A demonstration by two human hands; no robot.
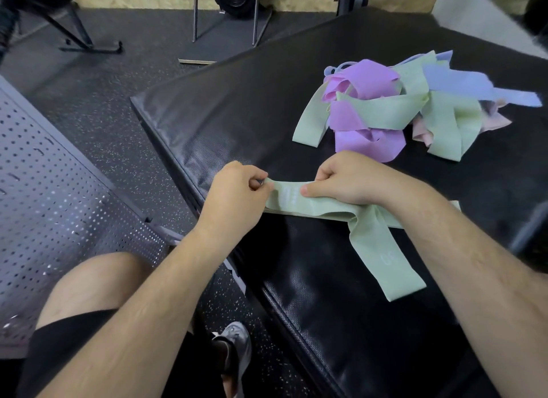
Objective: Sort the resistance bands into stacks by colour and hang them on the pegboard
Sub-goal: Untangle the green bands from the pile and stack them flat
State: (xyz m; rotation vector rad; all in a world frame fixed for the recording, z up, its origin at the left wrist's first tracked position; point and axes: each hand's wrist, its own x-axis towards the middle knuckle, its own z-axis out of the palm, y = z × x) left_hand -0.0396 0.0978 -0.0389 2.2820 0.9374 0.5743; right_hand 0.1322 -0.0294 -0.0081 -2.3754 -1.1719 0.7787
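1. While the colour sorting looks maybe a third done, hanging hasn't started: the pegboard (59, 190) sits low on the far left, well apart from the bands, and I can't see anything hung on it. It might have a few small hooks, but they're too tiny to call.
2. Left hand (237, 193) is at the mat's (237, 101) near edge, thumb and fingertips pinching the left end of a green band (284, 199). It's a narrow pinch on the tip.
3. That green band lies flat along the mat edge between both hands, and there seem to be more green layers under it. My guess is this is the green stack being squared up.
4. Right hand (350, 181) holds the same band further along, thumb on top and fingers curled over it. I can't tell whether the fingers go underneath.
5. Another green strip (385, 264) trails from under the right wrist toward the camera, crooked to the stack. So the next move is probably pulling it in line before grabbing more.
6. Far right, the unsorted pile (400, 107) is a tangle of green, purple, blue and pale pink, well apart from the hands. Picking out greens will mean teasing them free of the purple ones they cross.
7. Containers: no bins or boxes anywhere, the mat holds everything.
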